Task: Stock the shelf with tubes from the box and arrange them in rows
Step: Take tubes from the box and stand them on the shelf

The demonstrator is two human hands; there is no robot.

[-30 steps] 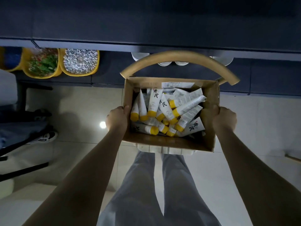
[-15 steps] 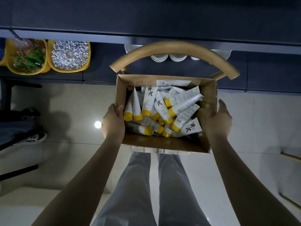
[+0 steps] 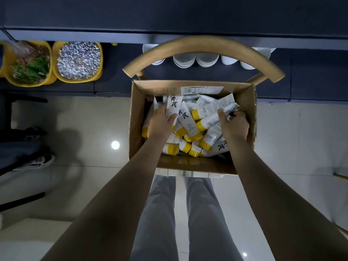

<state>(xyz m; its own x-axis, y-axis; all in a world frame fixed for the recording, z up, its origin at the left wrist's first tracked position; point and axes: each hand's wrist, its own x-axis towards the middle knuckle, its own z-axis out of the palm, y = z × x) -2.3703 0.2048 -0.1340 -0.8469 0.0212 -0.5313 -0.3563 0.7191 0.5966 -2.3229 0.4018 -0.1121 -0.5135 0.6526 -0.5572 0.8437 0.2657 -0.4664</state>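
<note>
The cardboard box is set on a striped cushion on the seat of a chair, w/ the curved wooden backrest arching just beyond the box's far wall. The box is open at the top and is filled w/ a loose pile of white tubes w/ yellow caps, lying crossed over each other, most caps pointing toward the near wall. Both hands are reached down into the box. The L hand is placed at the left side of the pile; a labelled tube w/ large black characters is pinched btwn its thumb and curled fingers, crimped end pointing to the far wall. The R hand is placed at the right side; its fingers are curled round the crimped end of a second tube, which lies slanted w/ its yellow cap toward the middle of the pile. Behind the chair a dark shelf is seen; on the level below, two yellow baskets are set side by side at left and white bowls are lined up behind the backrest. Grey trousers are seen below the box on a pale tiled floor, and a shoe is seen far left.
</note>
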